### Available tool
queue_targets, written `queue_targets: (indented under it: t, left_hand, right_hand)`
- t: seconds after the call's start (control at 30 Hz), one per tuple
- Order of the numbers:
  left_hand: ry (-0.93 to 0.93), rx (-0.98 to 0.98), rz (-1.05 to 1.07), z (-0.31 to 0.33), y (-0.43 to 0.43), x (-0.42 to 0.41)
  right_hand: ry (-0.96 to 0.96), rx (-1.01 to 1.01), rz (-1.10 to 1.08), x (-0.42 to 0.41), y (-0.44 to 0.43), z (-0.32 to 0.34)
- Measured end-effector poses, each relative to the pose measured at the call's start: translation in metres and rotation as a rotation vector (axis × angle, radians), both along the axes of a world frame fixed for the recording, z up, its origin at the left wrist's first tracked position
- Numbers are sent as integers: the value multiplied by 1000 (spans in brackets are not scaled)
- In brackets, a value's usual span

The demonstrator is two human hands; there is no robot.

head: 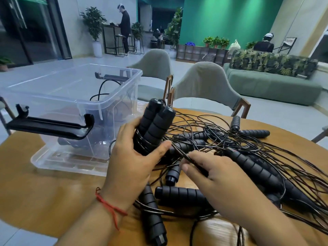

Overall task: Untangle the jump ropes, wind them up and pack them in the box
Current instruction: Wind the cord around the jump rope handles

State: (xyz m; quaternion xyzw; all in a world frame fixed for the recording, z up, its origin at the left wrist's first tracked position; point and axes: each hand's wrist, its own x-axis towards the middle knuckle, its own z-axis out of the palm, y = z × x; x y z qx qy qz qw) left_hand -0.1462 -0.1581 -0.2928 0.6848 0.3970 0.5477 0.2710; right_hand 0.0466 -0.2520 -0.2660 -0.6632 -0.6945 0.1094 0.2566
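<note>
My left hand grips the 2 paired handles, with coils already wrapped round them. My right hand, at their 4 o'clock, pinches the loose cord. I'd hold it taut and wind tight turns. The box sits at 10 o'clock.

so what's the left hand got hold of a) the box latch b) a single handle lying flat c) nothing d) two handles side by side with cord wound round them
d: the left hand grips a pair of handles standing side by side, with cord coiled round their lower part; the right hand pinches a strand.
</note>
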Motion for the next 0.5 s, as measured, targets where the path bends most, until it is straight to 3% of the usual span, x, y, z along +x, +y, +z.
queue_targets:
  t: [0.17,0.33,0.4,0.5]
  left_hand:
    - [-126,-85,-56,3,-5,4]
    - [-380,-196,-122,4,-3,6]
    - [-330,-197,-83,5,-2,6]
    - [-18,-107,-62,2,0,2]
  right_hand:
    - [-92,-21,-74,12,0,3]
    - [-43,-78,-54,16,-2,7]
    - [-21,-46,-22,11,-3,8]
    - [-44,54,-19,4,-6,12]
